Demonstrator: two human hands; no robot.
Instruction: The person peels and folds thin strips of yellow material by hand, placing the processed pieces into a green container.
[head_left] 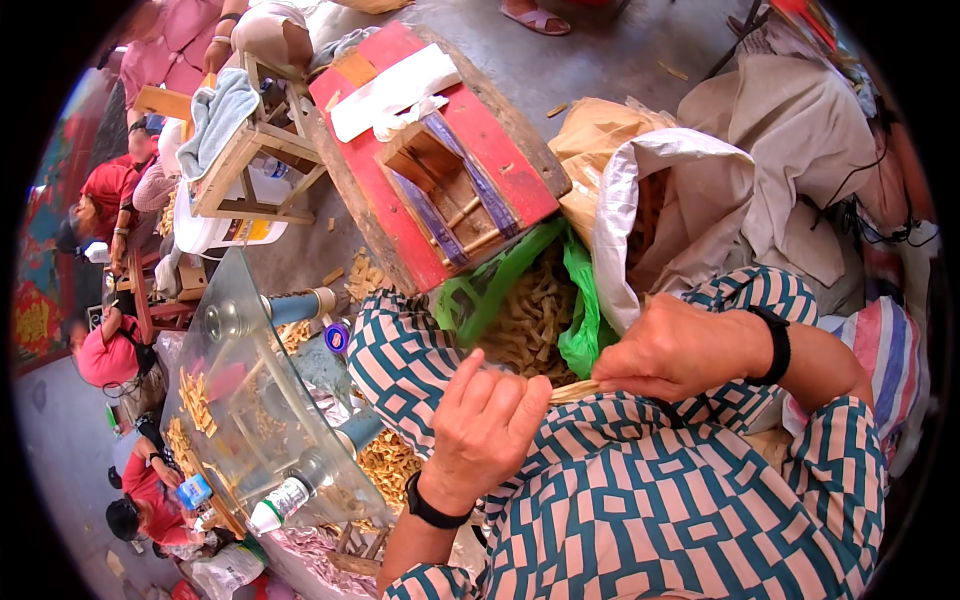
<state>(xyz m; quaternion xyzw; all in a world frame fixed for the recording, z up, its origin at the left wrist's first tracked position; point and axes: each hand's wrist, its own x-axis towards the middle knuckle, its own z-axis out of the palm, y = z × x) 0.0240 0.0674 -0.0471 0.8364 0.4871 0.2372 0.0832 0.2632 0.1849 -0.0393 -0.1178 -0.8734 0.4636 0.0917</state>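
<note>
A thin pale yellowish strip (574, 391) is stretched low over my lap between my two hands. My right hand (655, 350) is closed, pinching the strip's right end between thumb and fingers. My left hand (488, 428) has curled fingers and meets the strip's left end; the exact grip there is partly hidden. Just beyond my hands, between my knees, a green plastic bag (585, 330) stands with its mouth wide. Inside it lie many tan, twisted pieces (530, 312). Both wrists carry black bands.
Ahead stands a red-topped wooden bench (345, 150) bearing a wooden frame (455, 190) and white cloth (395, 92). A white sack (690, 165) stands right of the bag. At left, a glass-topped table (270, 370) holds yellowish pieces and a bottle (280, 505). Several people sit farther left.
</note>
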